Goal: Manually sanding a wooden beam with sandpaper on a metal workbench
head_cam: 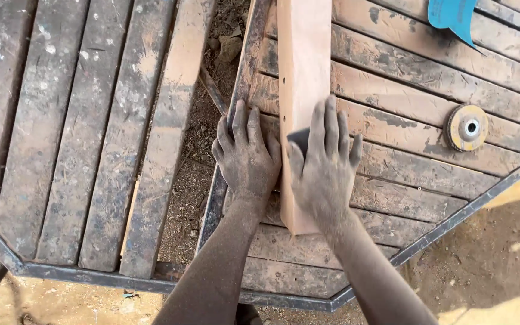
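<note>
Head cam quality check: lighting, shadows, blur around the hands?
Head view: even shade over the slatted table, left hand, right hand and plank, all sharp with no glare; hard sun only on the ground at the bottom right; the table edges bow slightly near the frame's borders.

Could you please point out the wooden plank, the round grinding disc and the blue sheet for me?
wooden plank (303, 54): head view, on its bare upper face.
round grinding disc (467, 127): head view, on its pale hub.
blue sheet (449, 13): head view, on its blue middle.

No packages, labels, signs or screens appear anywhere in this view.
</note>
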